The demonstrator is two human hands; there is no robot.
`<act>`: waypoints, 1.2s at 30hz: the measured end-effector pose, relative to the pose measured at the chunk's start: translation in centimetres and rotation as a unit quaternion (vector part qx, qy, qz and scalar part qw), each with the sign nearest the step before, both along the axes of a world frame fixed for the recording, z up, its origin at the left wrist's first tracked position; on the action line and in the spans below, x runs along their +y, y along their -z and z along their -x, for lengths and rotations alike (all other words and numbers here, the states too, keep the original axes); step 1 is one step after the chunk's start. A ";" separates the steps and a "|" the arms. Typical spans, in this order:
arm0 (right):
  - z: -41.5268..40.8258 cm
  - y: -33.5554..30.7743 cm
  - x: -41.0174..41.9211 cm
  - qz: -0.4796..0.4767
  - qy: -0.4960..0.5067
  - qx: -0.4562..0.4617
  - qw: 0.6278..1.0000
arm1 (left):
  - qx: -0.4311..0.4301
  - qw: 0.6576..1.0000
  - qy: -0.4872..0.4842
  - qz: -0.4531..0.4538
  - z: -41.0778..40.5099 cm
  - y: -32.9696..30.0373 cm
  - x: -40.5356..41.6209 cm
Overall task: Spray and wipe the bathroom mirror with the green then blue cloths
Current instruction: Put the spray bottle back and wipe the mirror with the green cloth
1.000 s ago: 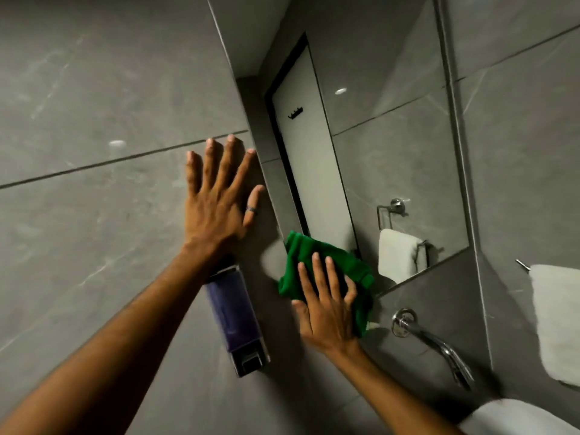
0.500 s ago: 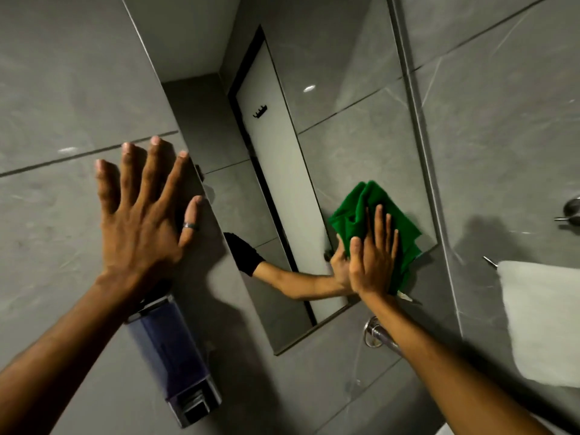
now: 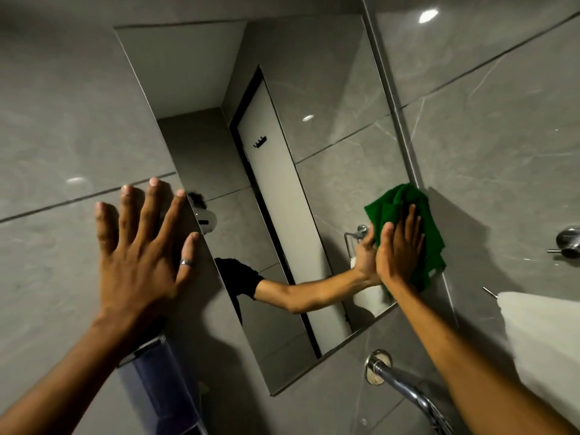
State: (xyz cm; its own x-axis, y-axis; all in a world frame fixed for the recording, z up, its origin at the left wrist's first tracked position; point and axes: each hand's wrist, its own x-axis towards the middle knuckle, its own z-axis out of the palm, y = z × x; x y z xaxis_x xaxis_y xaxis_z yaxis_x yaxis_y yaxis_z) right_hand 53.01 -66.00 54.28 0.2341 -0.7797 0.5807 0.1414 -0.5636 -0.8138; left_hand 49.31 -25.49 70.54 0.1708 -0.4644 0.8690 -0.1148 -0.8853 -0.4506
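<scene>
The bathroom mirror (image 3: 219, 89) is a tall frameless panel on the grey tiled wall. A crumpled green cloth (image 3: 430, 233) lies flat against its lower right edge. My right hand (image 3: 400, 249) presses on the cloth with straight fingers, palm to the glass. My left hand (image 3: 141, 249) is spread flat on the wall tile at the mirror's left edge, holding nothing, with a ring on the thumb. The mirror reflects my arm and a white door. No blue cloth or spray bottle is in view.
A wall soap dispenser (image 3: 160, 390) hangs just below my left wrist. A chrome tap spout (image 3: 405, 387) juts from the wall under the mirror. A white towel (image 3: 543, 334) hangs on a bar at the right, with a chrome hook (image 3: 568, 241) above it.
My right hand slid the green cloth from the mirror's lower left across to its lower right edge. The left hand stayed planted on the wall while the view shifted.
</scene>
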 end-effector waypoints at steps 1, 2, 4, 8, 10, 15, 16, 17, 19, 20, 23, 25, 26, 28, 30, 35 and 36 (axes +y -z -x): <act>0.1 -0.7 1.4 0.016 0.000 0.004 1.000 | 0.005 1.000 0.000 0.000 0.1 0.0 -0.1; 0.3 -1.5 3.1 0.034 0.000 0.005 0.999 | 0.013 1.000 0.000 0.002 0.3 0.0 0.0; 0.7 -3.2 7.2 0.073 -0.002 0.003 0.997 | 0.032 0.999 0.000 0.006 0.8 0.0 -0.1; 1.6 -6.5 15.9 0.128 -0.012 -0.011 0.992 | 0.073 0.997 0.000 0.011 1.7 -0.1 -0.3; 2.2 -7.8 20.2 0.154 -0.011 -0.014 0.988 | 0.087 0.996 -0.002 0.017 1.9 -0.6 0.0; 2.9 -9.1 26.6 0.229 -0.043 -0.023 0.972 | 0.089 0.995 0.006 0.042 1.8 -4.5 0.7; 3.1 -9.5 27.2 0.237 -0.048 -0.024 0.970 | 0.088 0.995 0.004 0.047 1.8 -5.5 0.7; 3.2 -10.0 27.6 0.249 -0.050 -0.025 0.967 | 0.087 0.995 0.002 0.053 1.8 -6.6 0.7; 3.3 -11.1 27.7 0.265 -0.048 -0.031 0.962 | 0.083 0.995 -0.003 0.056 1.8 -8.6 0.4; 3.2 -12.0 27.4 0.272 -0.049 -0.034 0.960 | 0.080 0.995 -0.004 0.057 1.7 -9.6 0.2; 2.7 -14.6 25.1 0.263 -0.050 -0.046 0.963 | 0.068 0.996 -0.011 0.058 1.5 -12.4 0.1; 2.1 -16.8 22.5 0.239 -0.046 -0.050 0.969 | 0.059 0.997 -0.013 0.055 1.2 -13.7 0.4; 1.9 -17.6 21.0 0.229 -0.038 -0.053 0.971 | 0.055 0.997 -0.010 0.054 1.1 -13.9 0.5; 1.3 -19.1 17.6 0.215 -0.019 -0.059 0.975 | 0.042 0.998 -0.003 0.055 0.7 -13.8 0.4; 0.8 -20.5 14.2 0.198 -0.019 -0.063 0.978 | 0.033 0.998 0.000 0.052 0.6 -13.6 0.3; -0.2 -22.6 5.6 0.122 -0.006 -0.038 0.992 | 0.024 0.999 -0.006 0.048 0.6 -13.6 0.3; -0.4 -22.9 3.7 0.105 -0.005 -0.033 0.994 | 0.019 0.999 -0.006 0.046 0.5 -13.5 0.3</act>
